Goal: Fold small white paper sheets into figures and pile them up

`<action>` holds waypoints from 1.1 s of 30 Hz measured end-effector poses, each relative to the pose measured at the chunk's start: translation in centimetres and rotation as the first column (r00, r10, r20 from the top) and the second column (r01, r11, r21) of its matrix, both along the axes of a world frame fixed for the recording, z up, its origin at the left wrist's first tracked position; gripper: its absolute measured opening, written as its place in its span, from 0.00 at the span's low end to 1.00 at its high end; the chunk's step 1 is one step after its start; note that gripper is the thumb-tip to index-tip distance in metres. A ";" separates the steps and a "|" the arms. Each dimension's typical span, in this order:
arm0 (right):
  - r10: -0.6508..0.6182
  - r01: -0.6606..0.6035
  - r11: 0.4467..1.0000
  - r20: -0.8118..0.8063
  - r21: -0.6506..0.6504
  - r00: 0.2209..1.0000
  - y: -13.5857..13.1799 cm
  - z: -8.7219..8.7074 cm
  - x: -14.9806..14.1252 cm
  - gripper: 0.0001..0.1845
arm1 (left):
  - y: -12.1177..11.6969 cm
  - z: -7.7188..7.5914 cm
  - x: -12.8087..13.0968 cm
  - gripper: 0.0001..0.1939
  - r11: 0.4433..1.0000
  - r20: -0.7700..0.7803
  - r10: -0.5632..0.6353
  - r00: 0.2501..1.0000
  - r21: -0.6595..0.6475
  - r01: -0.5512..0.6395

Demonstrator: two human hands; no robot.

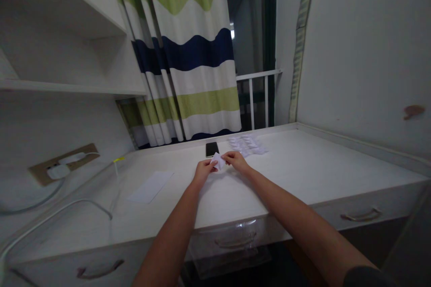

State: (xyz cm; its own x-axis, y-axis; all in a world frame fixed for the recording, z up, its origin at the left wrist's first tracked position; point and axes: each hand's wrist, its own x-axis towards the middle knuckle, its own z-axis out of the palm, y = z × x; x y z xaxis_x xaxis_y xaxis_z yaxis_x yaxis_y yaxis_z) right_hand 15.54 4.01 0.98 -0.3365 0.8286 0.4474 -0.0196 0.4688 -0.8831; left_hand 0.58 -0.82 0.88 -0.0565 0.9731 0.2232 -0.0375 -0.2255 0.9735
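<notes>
A small folded piece of white paper is held up just over the desk between my two hands. My left hand pinches its left side with thumb and fingers. At its upper right corner, the fingertips of my right hand are closed on the paper. Right behind it lies a dark phone, flat on the desk. Several folded white paper pieces sit in a cluster beyond my right hand. To the left, flat white paper sheets rest on the desk.
The white desk has drawers with handles along its front. A cable runs over its left side, below a wall socket with plugs. A striped curtain hangs at the back, and a shelf juts out at upper left.
</notes>
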 end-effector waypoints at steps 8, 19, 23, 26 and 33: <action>0.000 -0.001 1.000 -0.075 -0.012 0.997 0.1 0.1 0.1 0.15 | -0.1 0.2 0.0 0.17 0.999 0.020 -0.033 0.999 -0.002 0.033; -0.044 0.048 0.992 0.031 -0.114 0.999 -0.3 -0.7 -0.7 0.16 | -0.1 0.0 -0.1 0.16 0.974 -0.276 0.165 0.947 0.197 -0.112; -0.017 0.018 0.988 0.004 -0.153 1.000 0.0 -1.0 -0.8 0.15 | -0.2 -0.1 0.0 0.15 0.972 -0.320 0.150 0.936 0.221 -0.080; 0.012 -0.012 0.985 0.002 -0.174 1.000 0.1 -1.1 -0.8 0.12 | -0.3 -0.1 0.2 0.16 0.975 -0.330 0.134 0.934 0.215 -0.064; 0.011 -0.002 0.992 0.068 -0.127 0.998 0.2 -1.4 -1.0 0.06 | 0.1 -0.8 0.1 0.17 0.970 -0.397 0.134 0.908 0.240 -0.039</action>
State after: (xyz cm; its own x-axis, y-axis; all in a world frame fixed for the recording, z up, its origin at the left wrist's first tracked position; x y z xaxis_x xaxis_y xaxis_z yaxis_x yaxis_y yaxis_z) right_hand 14.58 4.18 -0.45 -0.3679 0.8749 0.3150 0.0400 0.3534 -0.9346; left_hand 0.65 -0.75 0.06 0.0042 0.8913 0.4534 0.3805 -0.4207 0.8235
